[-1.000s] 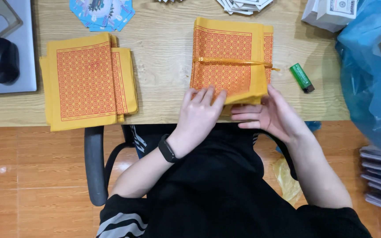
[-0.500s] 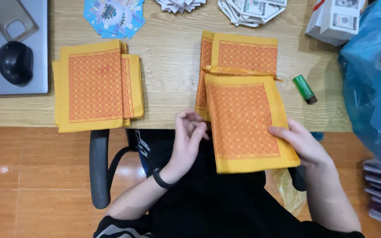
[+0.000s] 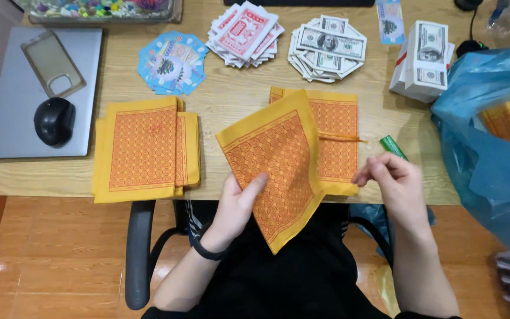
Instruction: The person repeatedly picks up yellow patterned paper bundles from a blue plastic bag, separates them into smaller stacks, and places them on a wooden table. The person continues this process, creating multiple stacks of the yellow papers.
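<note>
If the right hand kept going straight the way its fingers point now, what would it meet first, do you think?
The right hand points left, so it would probably first meet the bundled stack of orange-and-yellow sheets on the table's front edge, or the tilted sheet held by the left hand; depth is unclear.

The left hand [image 3: 238, 198] grips a tilted square sheet of yellow paper printed with an orange pattern [image 3: 275, 171], thumb on top. The right hand [image 3: 392, 180] hovers free beside a tied stack of the same yellow-orange sheets [image 3: 334, 139] on the wooden desk [image 3: 237, 103].
</note>
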